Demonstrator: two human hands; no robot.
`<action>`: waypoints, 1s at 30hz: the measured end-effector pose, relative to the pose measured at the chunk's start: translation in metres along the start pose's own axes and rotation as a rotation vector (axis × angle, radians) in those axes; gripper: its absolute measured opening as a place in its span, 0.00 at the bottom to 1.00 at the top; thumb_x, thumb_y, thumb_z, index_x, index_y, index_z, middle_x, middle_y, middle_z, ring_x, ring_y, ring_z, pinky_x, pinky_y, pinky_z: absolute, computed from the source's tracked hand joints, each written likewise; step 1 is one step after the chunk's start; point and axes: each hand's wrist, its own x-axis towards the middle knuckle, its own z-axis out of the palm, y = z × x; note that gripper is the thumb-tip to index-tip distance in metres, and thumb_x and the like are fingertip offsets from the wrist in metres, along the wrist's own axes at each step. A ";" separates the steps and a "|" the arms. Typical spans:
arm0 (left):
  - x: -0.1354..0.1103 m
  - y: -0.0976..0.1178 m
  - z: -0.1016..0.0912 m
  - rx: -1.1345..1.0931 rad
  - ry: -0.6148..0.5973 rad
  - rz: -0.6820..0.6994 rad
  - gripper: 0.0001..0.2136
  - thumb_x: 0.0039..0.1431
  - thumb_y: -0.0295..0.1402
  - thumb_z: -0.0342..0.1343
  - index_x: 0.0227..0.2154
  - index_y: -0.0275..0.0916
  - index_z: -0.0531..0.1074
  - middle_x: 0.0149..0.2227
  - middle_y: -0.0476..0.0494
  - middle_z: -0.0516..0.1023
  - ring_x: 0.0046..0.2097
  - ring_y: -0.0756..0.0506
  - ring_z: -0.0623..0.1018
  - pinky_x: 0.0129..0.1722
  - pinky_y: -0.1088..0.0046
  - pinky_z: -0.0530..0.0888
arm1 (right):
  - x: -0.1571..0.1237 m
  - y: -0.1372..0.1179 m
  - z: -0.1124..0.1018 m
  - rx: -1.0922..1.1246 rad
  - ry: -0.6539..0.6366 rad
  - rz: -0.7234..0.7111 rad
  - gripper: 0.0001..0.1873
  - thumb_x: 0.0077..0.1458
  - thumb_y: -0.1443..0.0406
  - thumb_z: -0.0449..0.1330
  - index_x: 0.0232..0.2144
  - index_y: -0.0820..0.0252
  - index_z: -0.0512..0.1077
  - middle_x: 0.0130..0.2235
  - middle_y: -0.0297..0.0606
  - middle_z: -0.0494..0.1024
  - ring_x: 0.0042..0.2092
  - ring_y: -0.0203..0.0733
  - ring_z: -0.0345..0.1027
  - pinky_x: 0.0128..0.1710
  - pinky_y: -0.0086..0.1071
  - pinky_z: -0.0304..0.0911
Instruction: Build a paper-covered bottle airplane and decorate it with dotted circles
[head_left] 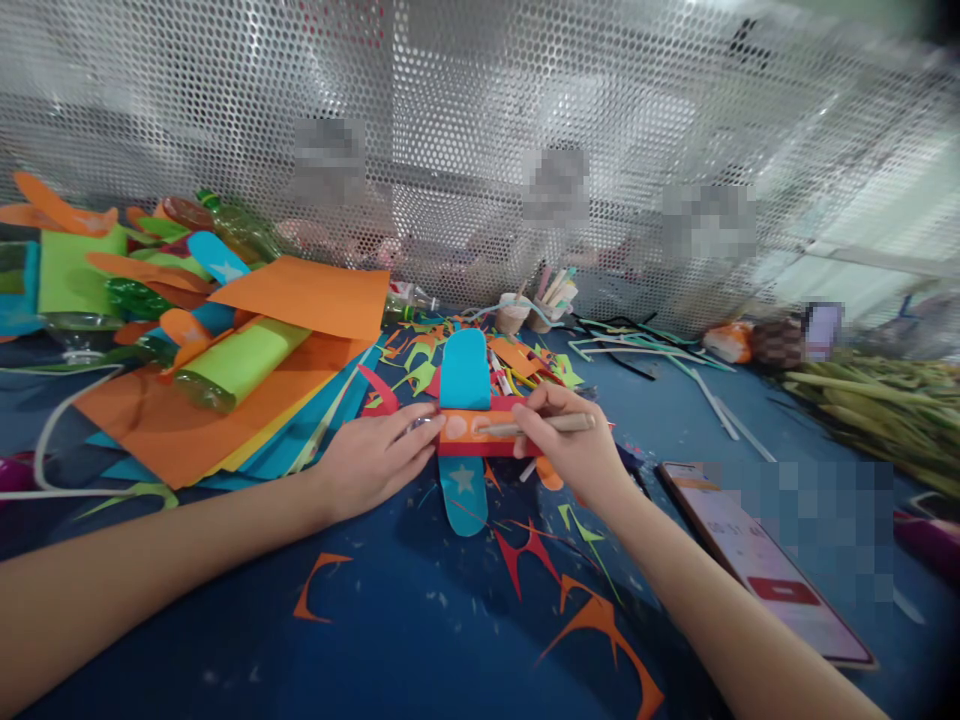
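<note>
A toy plane made from a paper-wrapped bottle lies crosswise on the blue table in front of me. Its red body (480, 449) carries an orange strip (456, 428) with pale round shapes. One blue wing (465, 368) points away from me, and another blue wing (463, 495) with a pale star points toward me. My left hand (379, 455) is closed around the plane's left end. In a pinch, my right hand (566, 435) holds a slim beige pen (576, 423), its tip at the orange strip. The plane's right end is partly hidden behind my right fingers.
Orange card sheets (315, 290) and paper-wrapped bottles (244, 362) are piled at left. Paper scraps (600, 620) lie around the plane. Cups of sticks (553, 300) stand at the back by a perforated metal screen (465, 130). At right lie a phone (772, 570) and dry stalks (877, 410).
</note>
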 end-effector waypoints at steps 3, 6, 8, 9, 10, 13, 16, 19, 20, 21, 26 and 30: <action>0.000 0.000 0.000 -0.001 -0.002 0.011 0.14 0.63 0.33 0.48 0.51 0.38 0.65 0.50 0.40 0.73 0.38 0.47 0.78 0.32 0.71 0.76 | 0.000 -0.001 0.001 -0.009 0.017 -0.015 0.10 0.52 0.63 0.58 0.23 0.56 0.61 0.15 0.27 0.71 0.19 0.34 0.68 0.24 0.28 0.61; 0.000 0.000 0.000 -0.003 0.002 0.018 0.14 0.63 0.33 0.47 0.51 0.37 0.66 0.50 0.40 0.73 0.39 0.46 0.78 0.33 0.71 0.76 | 0.000 -0.001 0.002 -0.008 0.008 -0.019 0.10 0.52 0.62 0.58 0.23 0.56 0.61 0.15 0.27 0.71 0.19 0.34 0.68 0.24 0.28 0.62; 0.000 0.000 0.000 -0.005 0.006 0.019 0.14 0.63 0.33 0.47 0.50 0.37 0.66 0.50 0.39 0.73 0.39 0.46 0.78 0.32 0.71 0.76 | 0.000 -0.001 0.002 0.000 -0.005 -0.015 0.10 0.51 0.62 0.59 0.24 0.55 0.61 0.16 0.26 0.71 0.19 0.35 0.69 0.23 0.28 0.62; 0.000 0.000 0.000 -0.007 0.007 0.017 0.14 0.64 0.33 0.47 0.50 0.37 0.66 0.50 0.39 0.73 0.39 0.46 0.78 0.33 0.72 0.76 | 0.000 -0.001 0.002 0.003 -0.008 -0.012 0.10 0.51 0.62 0.59 0.24 0.55 0.61 0.16 0.26 0.70 0.19 0.35 0.69 0.23 0.28 0.62; 0.000 0.000 0.000 -0.009 0.008 0.015 0.14 0.63 0.33 0.47 0.51 0.37 0.66 0.50 0.39 0.73 0.39 0.46 0.78 0.33 0.72 0.76 | 0.000 -0.001 0.002 0.002 -0.008 -0.008 0.10 0.51 0.62 0.59 0.24 0.55 0.61 0.16 0.26 0.70 0.18 0.35 0.69 0.22 0.28 0.62; 0.000 0.000 0.000 -0.014 0.018 0.017 0.14 0.63 0.32 0.47 0.51 0.37 0.66 0.50 0.39 0.73 0.39 0.47 0.78 0.33 0.71 0.76 | 0.000 0.000 0.001 -0.015 0.003 -0.006 0.10 0.51 0.62 0.59 0.24 0.55 0.61 0.16 0.26 0.71 0.18 0.35 0.69 0.22 0.28 0.62; 0.000 0.000 -0.001 -0.007 0.015 0.018 0.14 0.63 0.33 0.47 0.51 0.37 0.66 0.50 0.39 0.73 0.38 0.47 0.78 0.33 0.72 0.76 | 0.000 0.000 0.001 -0.012 0.011 -0.012 0.10 0.51 0.62 0.59 0.24 0.55 0.61 0.16 0.26 0.71 0.19 0.35 0.69 0.22 0.28 0.62; 0.000 0.000 -0.001 -0.006 0.014 0.016 0.14 0.63 0.33 0.48 0.50 0.37 0.66 0.49 0.40 0.73 0.38 0.46 0.78 0.33 0.72 0.76 | 0.000 0.000 0.001 0.013 -0.017 -0.004 0.11 0.50 0.62 0.60 0.23 0.55 0.61 0.16 0.25 0.69 0.18 0.35 0.69 0.21 0.28 0.62; 0.000 0.000 -0.001 -0.008 0.016 0.015 0.14 0.63 0.33 0.48 0.50 0.37 0.66 0.49 0.40 0.73 0.38 0.46 0.78 0.33 0.72 0.76 | 0.000 0.000 0.002 0.017 -0.020 -0.001 0.11 0.50 0.62 0.60 0.23 0.55 0.60 0.16 0.25 0.69 0.18 0.36 0.69 0.21 0.28 0.62; 0.000 0.000 -0.001 -0.009 0.015 0.014 0.14 0.63 0.33 0.48 0.51 0.37 0.66 0.49 0.39 0.73 0.38 0.46 0.78 0.33 0.72 0.76 | -0.001 0.000 0.002 0.017 -0.017 -0.002 0.11 0.50 0.61 0.60 0.23 0.55 0.60 0.16 0.25 0.69 0.18 0.36 0.69 0.21 0.28 0.62; 0.000 0.000 0.000 -0.007 0.005 0.009 0.14 0.63 0.33 0.48 0.51 0.38 0.66 0.50 0.39 0.73 0.38 0.47 0.78 0.32 0.72 0.76 | -0.001 0.000 0.002 -0.005 -0.007 -0.024 0.12 0.51 0.61 0.60 0.23 0.55 0.60 0.16 0.25 0.69 0.19 0.35 0.70 0.23 0.28 0.64; 0.000 0.001 0.000 -0.001 0.019 0.020 0.14 0.63 0.33 0.48 0.50 0.37 0.66 0.50 0.40 0.73 0.38 0.46 0.78 0.32 0.72 0.76 | 0.000 0.000 0.002 0.001 -0.013 -0.030 0.12 0.51 0.61 0.60 0.22 0.55 0.60 0.16 0.25 0.69 0.19 0.35 0.70 0.23 0.28 0.64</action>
